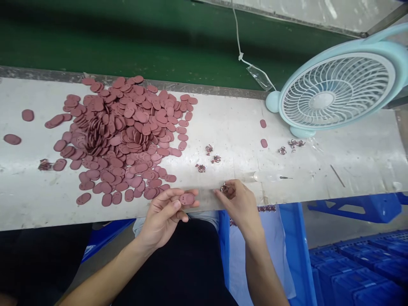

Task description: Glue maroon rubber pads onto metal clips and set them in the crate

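Note:
Near the table's front edge, my left hand (162, 216) pinches a dull-red oval disc (187, 199) with small holes between thumb and fingers. To its right, my right hand (240, 204) has its fingers closed on a small shiny dark-red piece (224, 188), partly hidden by the fingertips. A big heap of similar oval discs (140, 114) covers the table beyond my left hand. Several small shiny clustered pieces (216, 159) lie beyond the space between my hands. Two single discs (264, 143) rest farther right.
A light-blue fan (321, 100) stands at the back right, with a white cord (237, 29) nearby. More shiny pieces (296, 143) and a thin stick (337, 176) lie on the white table (223, 114). Below are a lined blue crate (299, 246) and several blue bins (360, 267).

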### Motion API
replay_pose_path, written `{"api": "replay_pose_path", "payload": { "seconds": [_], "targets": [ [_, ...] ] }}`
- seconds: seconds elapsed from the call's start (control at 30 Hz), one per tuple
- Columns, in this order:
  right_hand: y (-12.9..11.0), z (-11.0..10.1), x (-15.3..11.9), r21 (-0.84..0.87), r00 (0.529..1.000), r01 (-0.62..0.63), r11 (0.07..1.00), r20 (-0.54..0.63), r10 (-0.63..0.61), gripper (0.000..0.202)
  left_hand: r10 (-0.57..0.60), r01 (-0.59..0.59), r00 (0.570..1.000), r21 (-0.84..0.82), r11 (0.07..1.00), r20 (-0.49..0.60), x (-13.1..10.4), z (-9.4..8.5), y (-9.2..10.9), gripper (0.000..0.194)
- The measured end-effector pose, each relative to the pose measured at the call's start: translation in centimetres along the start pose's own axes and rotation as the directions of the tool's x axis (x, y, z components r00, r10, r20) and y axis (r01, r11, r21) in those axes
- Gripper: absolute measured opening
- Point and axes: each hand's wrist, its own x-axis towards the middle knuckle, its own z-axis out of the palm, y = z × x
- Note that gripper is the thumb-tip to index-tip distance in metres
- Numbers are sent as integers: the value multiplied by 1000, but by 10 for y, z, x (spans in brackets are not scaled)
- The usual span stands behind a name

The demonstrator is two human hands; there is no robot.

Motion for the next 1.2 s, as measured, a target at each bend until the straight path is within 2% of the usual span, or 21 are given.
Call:
{"api": "replay_pose_path", "payload": {
  "seconds": [0.03, 0.1, 0.2, 0.27, 0.33, 0.43, 0.53, 0.63, 0.77, 1.03, 1.1, 1.2],
  "targets": [
    [0, 1, 4, -70, 1000, 13, 997, 12, -12, 27, -7, 7, 1000, -4, 1000, 9, 0, 2, -1, 16],
    [0, -1, 6, -68, 1000, 6, 998, 16, -5, 19, -19, 19, 999, -4, 1000, 28, -1, 5, -2, 16],
    [-6, -10, -6, 230, 999, -29, 973, 51, 18, 26, -21, 21, 999, 11, 1000, 47, -2, 10, -6, 15],
    [-14, -16, -23, 483, 993, -20, 875, 109, -37, 33, -3, 1, 999, 31, 1000, 54, -3, 12, -9, 15],
    [-23, -18, -41, 630, 979, 38, 775, 133, -156, 29, 40, -44, 998, 72, 996, 54, -3, 13, -12, 15],
    [-38, -16, -58, 717, 962, 134, 684, 72, -264, 26, 101, -110, 993, 164, 980, 62, -4, 11, -16, 20],
    [-49, -9, -60, 785, 970, 105, 610, 54, -237, 27, 114, -131, 990, 229, 965, 86, -6, 9, -17, 24],
    [-55, -4, -56, 818, 970, 20, 576, 123, -209, 20, 127, -149, 987, 260, 954, 100, -8, 9, -15, 24],
    [-56, -1, -54, 810, 973, -62, 584, 180, -147, 13, 140, -166, 984, 289, 943, 109, -9, 11, -14, 25],
    [-56, -1, -58, 774, 983, -38, 632, 142, -114, 10, 144, -145, 989, 332, 932, 28, -8, 13, -14, 12],
    [-55, -2, -57, 765, 977, -27, 644, 156, -144, 10, 142, -141, 989, 374, 917, 25, -8, 13, -13, 8],
    [-53, -4, -54, 795, 964, -80, 601, 216, -157, 10, 158, -155, 987, 402, 902, 27, -9, 12, -13, 8]
  ]
}}
